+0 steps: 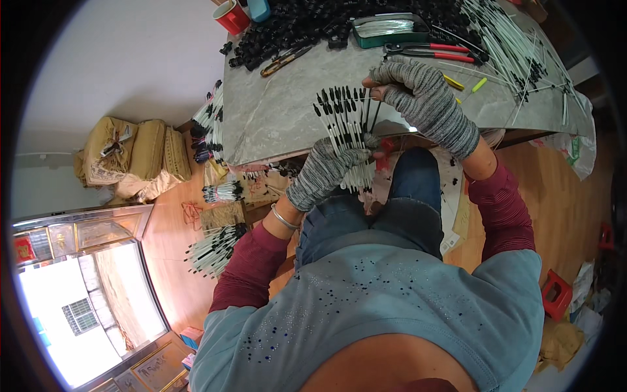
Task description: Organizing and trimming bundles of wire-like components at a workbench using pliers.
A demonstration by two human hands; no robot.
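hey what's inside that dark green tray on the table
A bundle of thin silvery strands lies inside the dark green tray; whatever is beneath them is covered and can't be seen.

Bundled rods [341,129] are white with black ends. Gloves [434,104] are marled grey. Tabletop [261,117] is grey, pale-veined; plier handles [450,47] are red.

So on the counter [255,124] there's a mug [232,19] at the far left, a heap of small parts [294,32] next to it, then a tray [392,40] of wires with pliers [434,54] just in front, and loose rods [499,46] over on the right. The rod bundle [342,121] is in the left fingers [356,157] by the near edge. Sacks [130,153] sit off left, with a stool [556,295] on the floor, right.
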